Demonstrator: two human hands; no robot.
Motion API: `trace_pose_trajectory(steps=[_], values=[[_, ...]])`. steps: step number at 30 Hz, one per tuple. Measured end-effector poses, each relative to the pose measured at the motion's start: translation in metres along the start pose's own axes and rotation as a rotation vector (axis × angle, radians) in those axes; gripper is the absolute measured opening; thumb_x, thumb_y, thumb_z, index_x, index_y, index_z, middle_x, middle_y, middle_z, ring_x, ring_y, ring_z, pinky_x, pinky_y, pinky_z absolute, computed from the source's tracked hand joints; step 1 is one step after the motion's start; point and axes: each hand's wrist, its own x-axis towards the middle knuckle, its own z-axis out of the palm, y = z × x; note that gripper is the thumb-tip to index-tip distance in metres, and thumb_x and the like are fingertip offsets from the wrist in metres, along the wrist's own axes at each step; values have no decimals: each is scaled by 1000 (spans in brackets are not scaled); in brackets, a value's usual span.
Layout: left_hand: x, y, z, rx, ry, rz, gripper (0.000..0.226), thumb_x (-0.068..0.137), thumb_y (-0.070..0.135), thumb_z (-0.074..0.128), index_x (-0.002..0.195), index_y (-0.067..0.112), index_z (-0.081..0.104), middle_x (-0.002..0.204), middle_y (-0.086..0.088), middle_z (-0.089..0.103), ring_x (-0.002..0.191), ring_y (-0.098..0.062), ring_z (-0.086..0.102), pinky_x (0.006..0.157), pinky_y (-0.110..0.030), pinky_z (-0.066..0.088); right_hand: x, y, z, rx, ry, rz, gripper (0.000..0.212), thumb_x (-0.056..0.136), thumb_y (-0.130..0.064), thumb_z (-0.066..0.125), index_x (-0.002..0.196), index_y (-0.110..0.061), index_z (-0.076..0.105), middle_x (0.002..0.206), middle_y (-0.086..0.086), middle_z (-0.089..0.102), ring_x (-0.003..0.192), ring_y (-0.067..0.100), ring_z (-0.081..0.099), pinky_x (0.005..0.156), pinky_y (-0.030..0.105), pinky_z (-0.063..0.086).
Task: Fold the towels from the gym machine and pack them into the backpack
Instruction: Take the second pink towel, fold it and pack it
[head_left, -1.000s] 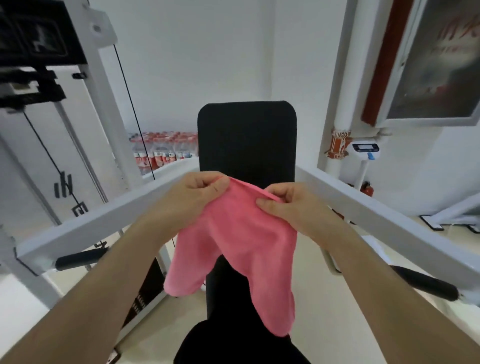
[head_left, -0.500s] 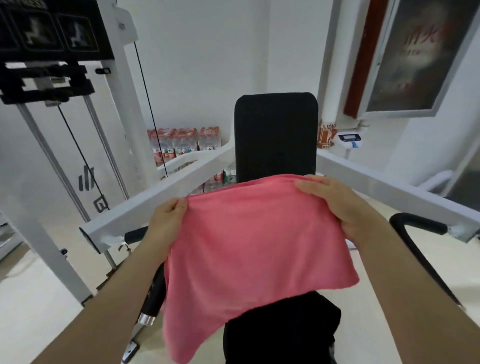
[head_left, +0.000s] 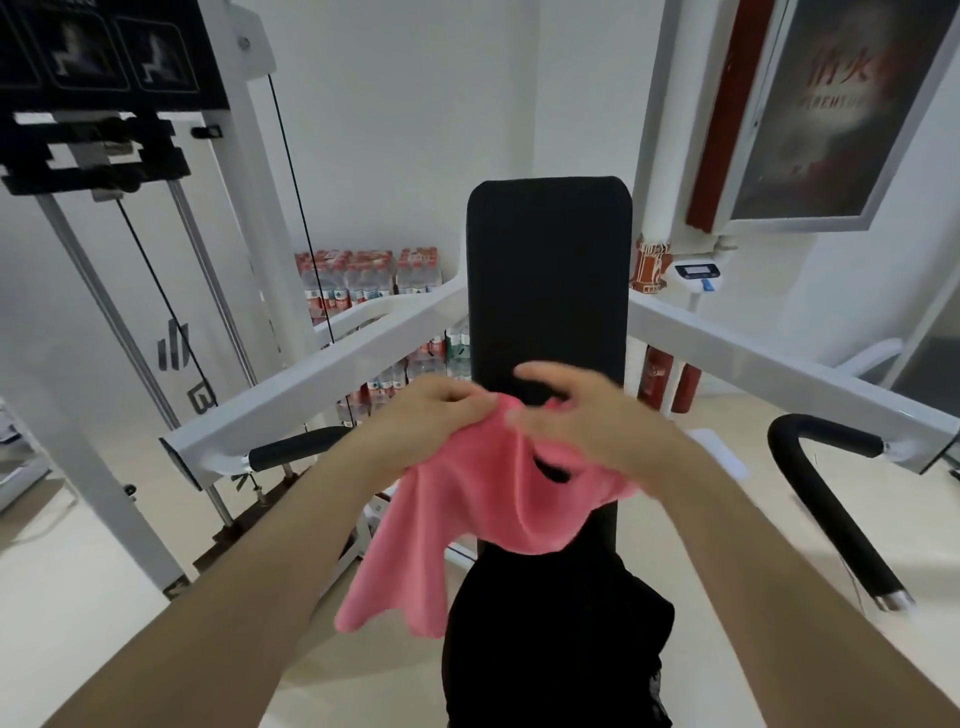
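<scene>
My left hand (head_left: 434, 410) is pinching the pink towel's (head_left: 467, 499) top edge; my right hand's (head_left: 582, 415) fingers (head_left: 540, 371) are loosely curled at that edge, blurred. The towel is hanging in midair before the machine's black pad (head_left: 548, 275). I am judging that matching corners squarely first gives a neat fold.

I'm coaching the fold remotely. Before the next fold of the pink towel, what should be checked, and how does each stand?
1. Left hand grips the towel: ok.
2. Right hand grips the towel: cannot tell, blurred.
3. Towel edges aligned: not ok, it hangs bunched and uneven.
4. Towel clear of the floor: ok.
5. Backpack open and in reach: cannot tell; a black shape lies below.
</scene>
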Motion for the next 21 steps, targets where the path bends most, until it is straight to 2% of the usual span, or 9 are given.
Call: trace_pose_trajectory(steps=[2, 4, 5, 7, 9, 12, 14, 18, 21], values=[[4, 14, 12, 36, -75, 112, 18, 91, 25, 64, 89, 13, 76, 88, -10, 75, 86, -23, 71, 86, -41, 57, 3, 2, 16, -87, -123, -34, 10, 84, -20, 72, 93, -18, 68, 78, 12, 70, 67, 27, 66, 70, 33, 57], [8, 20, 12, 102, -57, 189, 10, 86, 27, 71, 89, 18, 74, 75, 1, 72, 72, -12, 68, 70, -26, 57, 7, 9, 6, -63, 9, -38, 19, 87, -15, 67, 70, -8, 65, 57, 7, 60, 50, 14, 55, 55, 28, 49], [9, 19, 9, 121, -44, 193, 8, 83, 27, 74, 89, 22, 72, 68, 6, 67, 63, -6, 63, 61, -20, 51, 8, 13, -4, -20, 65, -19, 22, 88, -13, 66, 67, -6, 65, 56, 8, 60, 51, 12, 55, 55, 26, 48], [9, 7, -2, 151, -59, 123, 11, 81, 27, 76, 88, 24, 68, 70, 9, 66, 64, -6, 63, 62, -21, 50, 10, 22, -27, 126, 158, 29, 14, 88, -9, 64, 77, -6, 72, 72, 16, 70, 67, 20, 65, 69, 35, 54], [7, -10, -8, 142, -81, 21, 13, 80, 29, 76, 86, 22, 66, 84, 4, 73, 76, -14, 71, 70, -31, 57, 16, 38, -48, 243, 246, 99, 16, 88, -7, 62, 77, -11, 73, 74, 11, 73, 71, 21, 69, 73, 35, 57], [-1, -34, -12, 30, -15, -87, 19, 80, 30, 74, 81, 18, 60, 85, -5, 72, 66, -21, 69, 51, -28, 54, 25, 68, -66, 339, 365, 236, 15, 84, -15, 65, 72, -14, 73, 72, 7, 71, 73, 23, 67, 77, 39, 55], [-6, -45, -14, -126, 6, -148, 19, 78, 27, 74, 80, 15, 59, 83, -8, 70, 66, -23, 66, 51, -30, 53, 28, 86, -71, 385, 429, 306, 11, 81, -20, 66, 73, -14, 71, 76, 8, 69, 76, 24, 64, 83, 43, 53], [-10, -54, -20, -470, 150, -139, 4, 78, 20, 69, 77, 17, 67, 83, -3, 68, 66, -18, 63, 52, -25, 53, 28, 107, -75, 363, 511, 388, 14, 81, -25, 64, 77, -13, 69, 75, 8, 63, 77, 25, 59, 74, 39, 47], [-8, -59, -24, -562, 210, -62, 9, 81, 19, 64, 83, 18, 73, 81, -3, 65, 61, -14, 56, 52, -23, 53, 32, 117, -75, 292, 480, 450, 18, 79, -29, 62, 79, -12, 67, 78, 10, 65, 78, 28, 60, 73, 39, 48]])
